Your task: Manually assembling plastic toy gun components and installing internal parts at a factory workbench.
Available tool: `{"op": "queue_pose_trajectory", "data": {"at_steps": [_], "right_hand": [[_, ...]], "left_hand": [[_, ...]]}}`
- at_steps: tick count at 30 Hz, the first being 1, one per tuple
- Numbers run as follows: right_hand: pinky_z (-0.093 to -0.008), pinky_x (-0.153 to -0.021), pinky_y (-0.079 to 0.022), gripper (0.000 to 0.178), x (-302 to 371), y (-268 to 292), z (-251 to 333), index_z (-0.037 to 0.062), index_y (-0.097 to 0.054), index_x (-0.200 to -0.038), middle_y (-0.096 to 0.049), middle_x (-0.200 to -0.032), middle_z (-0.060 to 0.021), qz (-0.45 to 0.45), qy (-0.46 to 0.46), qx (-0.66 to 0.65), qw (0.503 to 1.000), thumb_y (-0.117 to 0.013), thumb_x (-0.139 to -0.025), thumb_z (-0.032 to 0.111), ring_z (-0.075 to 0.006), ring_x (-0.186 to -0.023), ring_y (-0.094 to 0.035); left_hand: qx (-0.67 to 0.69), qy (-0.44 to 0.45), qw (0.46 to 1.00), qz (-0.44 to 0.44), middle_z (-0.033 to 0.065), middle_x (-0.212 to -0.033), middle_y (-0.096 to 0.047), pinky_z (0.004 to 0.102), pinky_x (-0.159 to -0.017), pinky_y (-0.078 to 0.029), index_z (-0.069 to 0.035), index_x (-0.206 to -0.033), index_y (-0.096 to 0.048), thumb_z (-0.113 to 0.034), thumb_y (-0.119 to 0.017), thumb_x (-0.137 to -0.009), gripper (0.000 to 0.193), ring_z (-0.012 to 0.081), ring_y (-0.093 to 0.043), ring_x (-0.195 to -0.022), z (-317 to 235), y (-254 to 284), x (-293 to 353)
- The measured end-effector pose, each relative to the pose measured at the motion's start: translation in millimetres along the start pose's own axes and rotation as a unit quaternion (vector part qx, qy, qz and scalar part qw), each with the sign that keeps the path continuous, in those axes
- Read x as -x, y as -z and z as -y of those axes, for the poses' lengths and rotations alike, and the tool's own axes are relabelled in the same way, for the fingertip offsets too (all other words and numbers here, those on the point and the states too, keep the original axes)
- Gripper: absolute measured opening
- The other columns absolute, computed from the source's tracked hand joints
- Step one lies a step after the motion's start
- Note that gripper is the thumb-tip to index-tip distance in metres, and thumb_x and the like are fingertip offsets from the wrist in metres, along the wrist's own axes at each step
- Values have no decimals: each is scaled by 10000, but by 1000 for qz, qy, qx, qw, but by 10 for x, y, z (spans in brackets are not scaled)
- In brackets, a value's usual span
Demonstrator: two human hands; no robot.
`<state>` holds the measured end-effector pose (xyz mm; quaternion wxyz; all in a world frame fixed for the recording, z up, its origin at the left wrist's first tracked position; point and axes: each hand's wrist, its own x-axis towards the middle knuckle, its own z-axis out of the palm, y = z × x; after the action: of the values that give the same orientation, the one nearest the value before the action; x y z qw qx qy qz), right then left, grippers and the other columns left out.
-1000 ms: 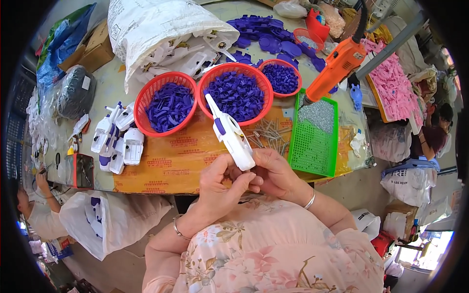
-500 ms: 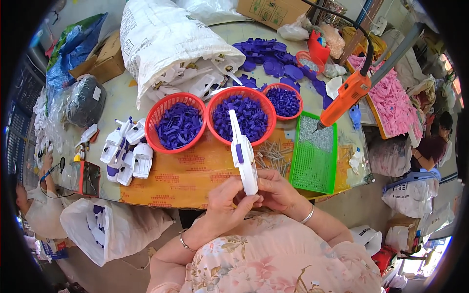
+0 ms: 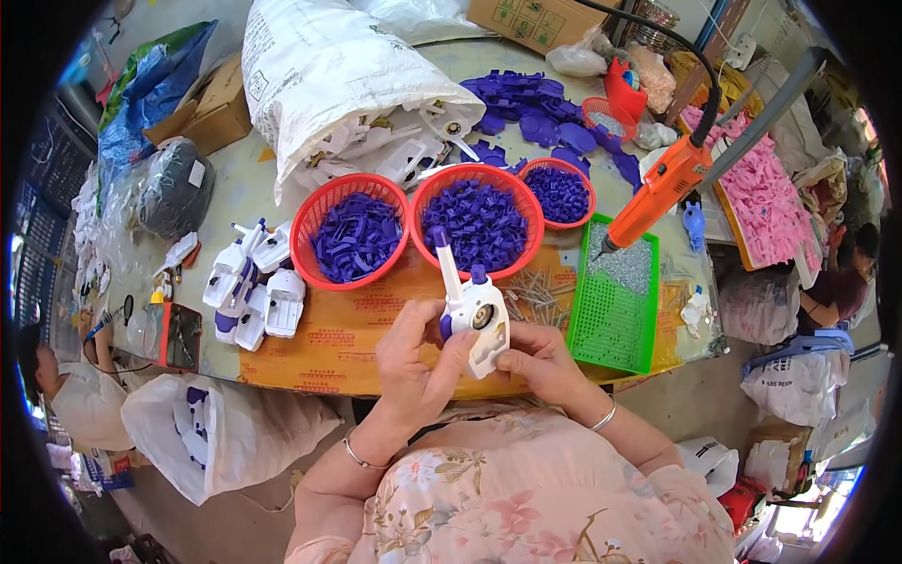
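Observation:
Between both hands, in front of my chest, is a white-and-purple plastic housing point(image 3: 480, 320) with a long purple-tipped arm pointing away from me. A round dark opening with a brassy ring shows on the face turned up. My left hand point(image 3: 413, 357) grips its left side, with the thumb on the front. At the lower right edge my right hand point(image 3: 540, 362) pinches it, the fingertips partly hidden behind it. Just beyond stand a red basket of small purple parts point(image 3: 477, 226), another red basket of purple pieces point(image 3: 349, 235) and loose screws point(image 3: 540, 298).
An orange electric screwdriver point(image 3: 658, 193) hangs over a green tray point(image 3: 615, 315) of small metal pieces. Several white-purple housings point(image 3: 252, 287) lie at left. Behind the baskets are a white sack point(image 3: 348, 85) and purple parts point(image 3: 540, 113). Other people are at both sides.
The housing has turned from edge-on to showing its face with the round opening. My left hand has shifted slightly left and up; both hands still hold it. The view has shifted slightly.

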<state>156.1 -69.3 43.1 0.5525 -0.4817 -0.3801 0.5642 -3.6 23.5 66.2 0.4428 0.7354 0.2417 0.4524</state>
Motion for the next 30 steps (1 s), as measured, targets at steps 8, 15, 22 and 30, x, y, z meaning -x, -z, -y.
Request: {"op": "queue_pose_trajectory", "data": {"at_steps": [8,15,22,30], "right_hand": [[-193,-638,-416,281,-16,57,-153,7,-591,-1143,-596,-943,0,27,15,-5,1000,-596,-864,44,-36,-730,-495],[-289,-900,-448,394,-133,63,-41,6,-537,-1210,-551,-1154,-28,18,137,-91,986,-657,-846,97,-119,-1036,-544],[-284,-869,-464,369,-111,131,-84,1,-567,-1178,-609,-1068,-31,30,122,-93,988,-671,-833,85,-114,-966,-572],[-283,-869,-468,359,-128,157,-86,-5,-590,-1148,-608,-1078,-34,41,99,-109,988,-687,-815,87,-122,-976,-576]], "left_hand": [[9,-37,999,-17,74,-710,-529,255,-505,-384,37,-928,-584,22,-683,-727,225,136,-477,-565,55,13,3],[29,-73,995,67,62,-706,-524,253,-519,-379,27,-970,-598,27,-701,-702,287,133,-477,-591,-4,28,-17],[213,122,966,82,27,-784,-537,229,-644,-413,46,-1031,-621,-42,-677,-793,260,100,-518,-712,-33,64,47],[315,189,921,133,46,-862,-580,227,-683,-438,55,-996,-637,-144,-710,-796,292,107,-552,-763,195,130,29]]}}
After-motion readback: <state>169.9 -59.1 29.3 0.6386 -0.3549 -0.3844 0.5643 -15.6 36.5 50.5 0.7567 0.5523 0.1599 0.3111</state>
